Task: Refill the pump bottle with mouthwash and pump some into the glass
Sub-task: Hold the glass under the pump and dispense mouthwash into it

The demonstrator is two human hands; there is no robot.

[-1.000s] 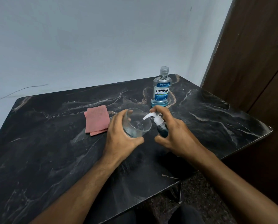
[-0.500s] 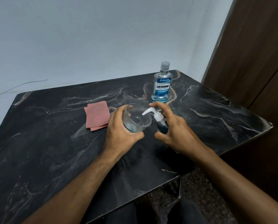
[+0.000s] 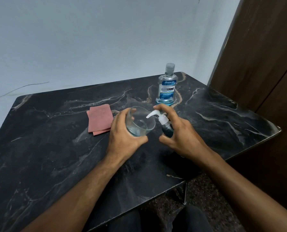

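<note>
A clear glass (image 3: 140,122) with a little pale blue liquid at its bottom is tilted toward me, and my left hand (image 3: 124,139) is wrapped around it. My right hand (image 3: 181,136) grips a small dark blue pump bottle (image 3: 167,129); its forefinger rests on the white pump head (image 3: 157,115), whose spout reaches over the glass rim. Behind them a capped Listerine mouthwash bottle (image 3: 167,87) stands upright, with a low layer of blue liquid inside.
A folded pink cloth (image 3: 100,120) lies left of the glass on the black marble table (image 3: 47,156). A pale wall is behind the table. A dark wooden door (image 3: 259,56) stands at the right, close to the table's right corner.
Both hands keep their grip on the glass and the pump bottle. The pump head sits slightly higher than a second ago. The view has tipped up a little.
</note>
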